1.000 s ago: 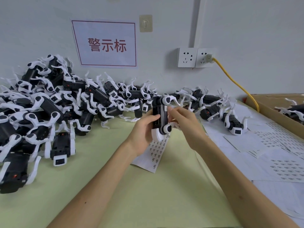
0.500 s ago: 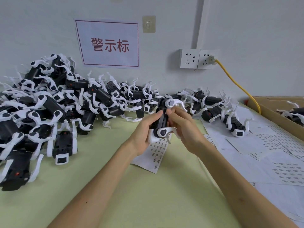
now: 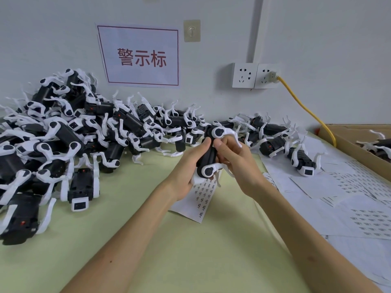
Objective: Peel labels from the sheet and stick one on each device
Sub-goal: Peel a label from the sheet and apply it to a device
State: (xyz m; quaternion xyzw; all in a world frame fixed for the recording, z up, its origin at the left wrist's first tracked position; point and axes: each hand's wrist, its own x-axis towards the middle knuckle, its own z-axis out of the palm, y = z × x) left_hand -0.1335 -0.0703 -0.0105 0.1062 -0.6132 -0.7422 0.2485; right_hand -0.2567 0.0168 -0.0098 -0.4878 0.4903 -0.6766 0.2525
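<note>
A black device with white legs [image 3: 208, 154] is held up over the middle of the green table [image 3: 169, 250]. My left hand [image 3: 188, 168] grips its body from the left and below. My right hand [image 3: 237, 163] grips it from the right, thumb on its upper side. Under both hands lies the label sheet [image 3: 201, 199], with rows of small printed labels. A big heap of the same devices [image 3: 69, 140] fills the left and back of the table.
More label sheets and used backing paper [image 3: 338, 197] cover the right side of the table. A cardboard box [image 3: 359, 144] with devices stands at the far right. Two devices [image 3: 300, 159] lie beside the papers. A yellow cable [image 3: 306, 111] hangs from the wall socket.
Both hands have turned the device, tilting its top to the right, so its side with the round white joints faces me. My right thumb has shifted to its upper part.
</note>
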